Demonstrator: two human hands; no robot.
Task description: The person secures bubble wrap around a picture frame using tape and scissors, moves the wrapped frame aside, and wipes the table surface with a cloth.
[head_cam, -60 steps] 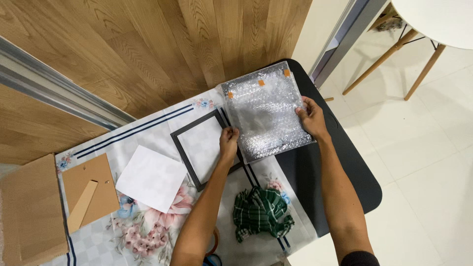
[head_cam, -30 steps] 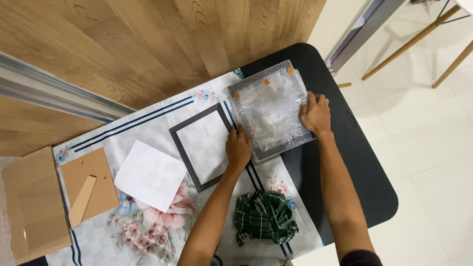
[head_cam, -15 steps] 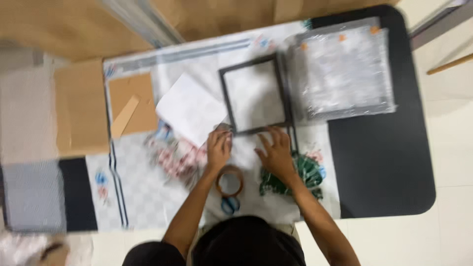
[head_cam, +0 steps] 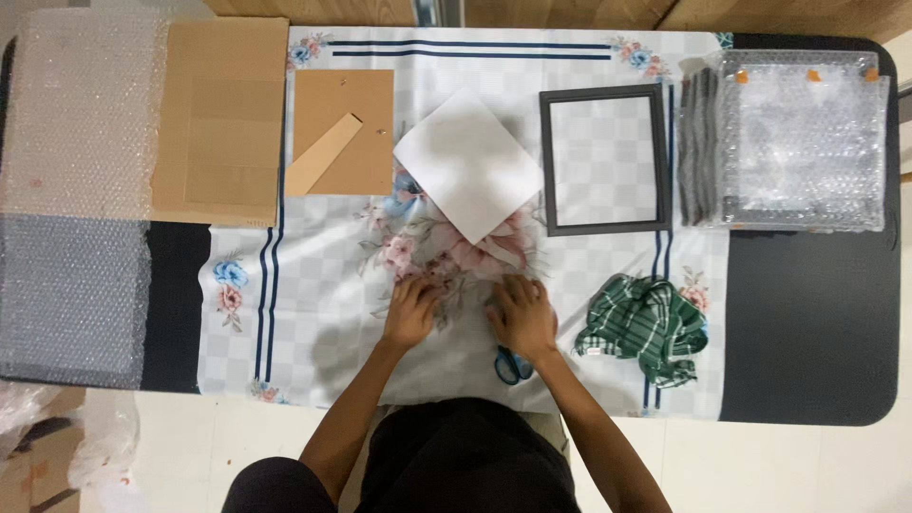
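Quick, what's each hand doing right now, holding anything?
Left hand: palm down on the floral cloth, holding nothing visible.
Right hand: palm down beside it, holding nothing visible.

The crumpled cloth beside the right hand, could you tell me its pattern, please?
Dark green with white plaid stripes, clearest in the head view.

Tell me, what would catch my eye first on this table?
Probably the two hands, left hand and right hand, resting side by side on the flowered cloth at the near edge. Beyond them lies a white sheet turned like a diamond, with an empty dark picture frame to its right. At the far right sits a bubble-wrapped bundle.
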